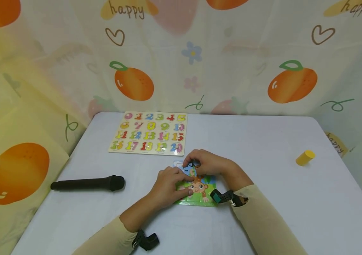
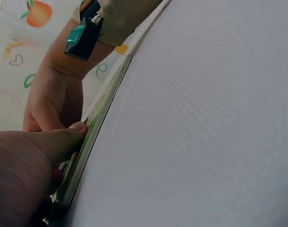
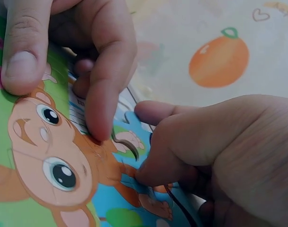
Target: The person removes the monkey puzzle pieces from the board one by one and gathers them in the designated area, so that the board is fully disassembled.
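We see the monkey puzzle (image 1: 200,199) lying flat on the white table (image 1: 257,141), near its middle and just in front of the number board (image 1: 138,141). Both hands cover much of its upper and left parts; the right wrist view shows the monkey's face large, with the picture cut off at the left and bottom, while the left wrist view gives us little more than the puzzle's thin edge.

The left hand (image 1: 168,186) comes in from the near left, its thumb and index finger set apart on the picture. The right hand (image 1: 211,163) reaches across from the right, bent at the wrist, with its thumb and index finger down at the upper part of the puzzle. We find the left hand's grip loose, its fingertips pressing on the puzzle's surface. Whether the right fingertips pinch a piece or only touch it, we cannot tell, as the rest of that hand hides the spot.

Farther out, we see a black microphone (image 1: 86,184) at the left, a yellow cylinder (image 1: 305,158) well apart at the right, and a fruit-printed cloth (image 1: 231,60) behind.
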A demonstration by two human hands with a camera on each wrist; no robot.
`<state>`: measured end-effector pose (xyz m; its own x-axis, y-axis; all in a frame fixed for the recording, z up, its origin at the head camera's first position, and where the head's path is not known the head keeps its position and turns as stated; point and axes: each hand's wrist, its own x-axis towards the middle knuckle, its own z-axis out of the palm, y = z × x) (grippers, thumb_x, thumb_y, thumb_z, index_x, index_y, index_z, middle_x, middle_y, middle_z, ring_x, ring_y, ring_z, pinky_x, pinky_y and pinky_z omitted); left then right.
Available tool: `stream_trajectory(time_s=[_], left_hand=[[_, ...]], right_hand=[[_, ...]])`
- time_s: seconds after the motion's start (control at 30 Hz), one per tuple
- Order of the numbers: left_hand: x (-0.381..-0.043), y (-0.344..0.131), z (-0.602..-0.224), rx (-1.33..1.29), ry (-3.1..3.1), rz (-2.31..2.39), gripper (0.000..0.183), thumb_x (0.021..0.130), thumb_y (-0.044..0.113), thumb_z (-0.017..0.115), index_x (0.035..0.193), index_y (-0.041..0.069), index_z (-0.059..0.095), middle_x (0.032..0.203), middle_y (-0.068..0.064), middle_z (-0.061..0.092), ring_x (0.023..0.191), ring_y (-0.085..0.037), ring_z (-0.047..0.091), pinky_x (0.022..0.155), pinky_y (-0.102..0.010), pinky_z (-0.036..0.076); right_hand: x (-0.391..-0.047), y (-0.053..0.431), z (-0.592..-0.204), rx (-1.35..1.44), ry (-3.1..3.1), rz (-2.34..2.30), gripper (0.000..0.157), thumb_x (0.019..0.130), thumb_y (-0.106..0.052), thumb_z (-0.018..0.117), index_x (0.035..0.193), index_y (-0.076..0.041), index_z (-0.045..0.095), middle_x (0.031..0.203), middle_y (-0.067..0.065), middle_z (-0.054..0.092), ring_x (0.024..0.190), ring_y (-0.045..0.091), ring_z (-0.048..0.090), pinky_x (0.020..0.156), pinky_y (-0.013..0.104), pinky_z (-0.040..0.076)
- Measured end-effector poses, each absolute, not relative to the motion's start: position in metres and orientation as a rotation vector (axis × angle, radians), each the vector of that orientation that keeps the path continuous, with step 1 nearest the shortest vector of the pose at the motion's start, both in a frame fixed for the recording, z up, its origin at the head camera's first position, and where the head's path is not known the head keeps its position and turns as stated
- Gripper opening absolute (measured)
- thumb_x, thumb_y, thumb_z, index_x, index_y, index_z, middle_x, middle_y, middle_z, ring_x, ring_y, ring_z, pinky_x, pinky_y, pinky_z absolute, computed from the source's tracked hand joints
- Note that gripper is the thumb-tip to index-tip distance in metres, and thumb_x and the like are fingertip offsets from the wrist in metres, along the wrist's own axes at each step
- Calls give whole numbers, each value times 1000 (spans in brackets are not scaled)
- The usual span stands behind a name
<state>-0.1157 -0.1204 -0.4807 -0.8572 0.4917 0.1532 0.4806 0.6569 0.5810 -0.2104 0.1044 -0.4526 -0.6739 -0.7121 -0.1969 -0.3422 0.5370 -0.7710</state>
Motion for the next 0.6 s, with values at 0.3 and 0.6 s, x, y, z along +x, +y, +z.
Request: stream_trajectory(time_s=[0.3, 0.6], left_hand=[[-118, -120, -483, 866, 2861, 973, 39, 87, 40, 90, 123, 27, 82, 105, 9, 66, 102, -14, 54, 85, -41, 37], [-118, -122, -484, 875, 2865, 962, 40, 87, 40, 90, 123, 26, 82, 104, 9, 66, 100, -13, 54, 85, -41, 37]], right_hand=[[-214, 113, -449, -862, 2198, -992, 59, 83, 13, 69, 127, -26, 76, 135, -7, 63, 130, 19, 53, 114, 45, 40], [-210, 109, -451, -983, 2267, -916, 58, 83, 7, 76, 133, -22, 75, 134, -2, 62, 126, 22, 48, 104, 41, 43]])
